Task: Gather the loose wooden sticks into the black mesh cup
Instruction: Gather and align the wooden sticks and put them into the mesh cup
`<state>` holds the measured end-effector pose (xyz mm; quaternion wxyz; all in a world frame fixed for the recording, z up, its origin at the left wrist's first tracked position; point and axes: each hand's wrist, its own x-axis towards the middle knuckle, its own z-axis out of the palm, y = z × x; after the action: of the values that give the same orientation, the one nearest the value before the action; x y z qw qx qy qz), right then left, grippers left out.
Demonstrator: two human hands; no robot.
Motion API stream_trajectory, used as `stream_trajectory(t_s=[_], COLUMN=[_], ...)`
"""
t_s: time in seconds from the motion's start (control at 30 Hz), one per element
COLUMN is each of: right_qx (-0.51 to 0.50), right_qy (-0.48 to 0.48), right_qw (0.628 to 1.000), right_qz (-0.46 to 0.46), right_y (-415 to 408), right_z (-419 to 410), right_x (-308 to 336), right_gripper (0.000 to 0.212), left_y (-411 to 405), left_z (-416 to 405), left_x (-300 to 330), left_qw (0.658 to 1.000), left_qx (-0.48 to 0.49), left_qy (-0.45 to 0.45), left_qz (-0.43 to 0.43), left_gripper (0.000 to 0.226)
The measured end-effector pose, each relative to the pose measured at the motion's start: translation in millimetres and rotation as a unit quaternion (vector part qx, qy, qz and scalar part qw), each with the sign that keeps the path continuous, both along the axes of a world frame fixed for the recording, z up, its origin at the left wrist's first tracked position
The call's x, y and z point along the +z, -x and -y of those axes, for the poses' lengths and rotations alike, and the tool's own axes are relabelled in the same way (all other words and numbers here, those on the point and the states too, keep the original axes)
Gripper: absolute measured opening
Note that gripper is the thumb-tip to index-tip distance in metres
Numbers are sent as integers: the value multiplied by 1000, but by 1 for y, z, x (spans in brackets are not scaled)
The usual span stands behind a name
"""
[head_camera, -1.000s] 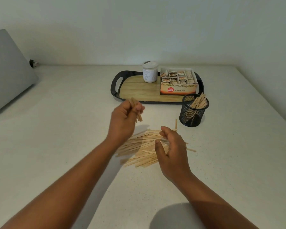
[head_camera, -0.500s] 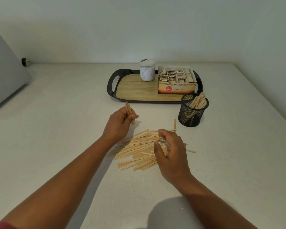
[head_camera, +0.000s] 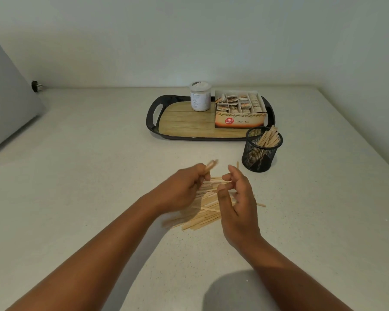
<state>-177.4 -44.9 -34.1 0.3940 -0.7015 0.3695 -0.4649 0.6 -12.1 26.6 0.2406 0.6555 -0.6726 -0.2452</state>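
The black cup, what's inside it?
The black mesh cup holds wooden sticks leaning right, tips poking above the rim. Lower parts show faintly through the mesh; the cup's bottom can't be seen.

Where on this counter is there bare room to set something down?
Bare counter lies left of the tray, up to the grey cushion; more right of the black mesh cup. Crowded: the stick pile under both hands, and the tray's right half.
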Motion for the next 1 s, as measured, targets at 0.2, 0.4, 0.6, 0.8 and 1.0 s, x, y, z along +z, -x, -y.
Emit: stream_trajectory(t_s=[0.2, 0.4, 0.6, 0.8, 1.0], right_qx=[-1, 27, 33, -18, 8], right_qy=[-8, -18, -10, -62, -76], right_qw=[999, 999, 999, 994, 992], right_qz=[36, 41, 30, 90, 98], right_y=[1, 1, 1, 7, -2], right_z=[1, 4, 6, 15, 5], right_x=[1, 2, 0, 4, 3], right_gripper=[37, 12, 15, 18, 16], left_y=[20, 24, 29, 10, 30], left_z=[-10, -11, -9, -7, -13], left_x=[3, -1, -3, 4, -9], left_qw=[984, 970, 982, 994, 970], left_qx=[-63, -71, -59, 77, 136], left_qy=[50, 90, 96, 83, 66], left_qz=[161, 214, 153, -11, -188], left_gripper=[14, 21, 27, 24, 27])
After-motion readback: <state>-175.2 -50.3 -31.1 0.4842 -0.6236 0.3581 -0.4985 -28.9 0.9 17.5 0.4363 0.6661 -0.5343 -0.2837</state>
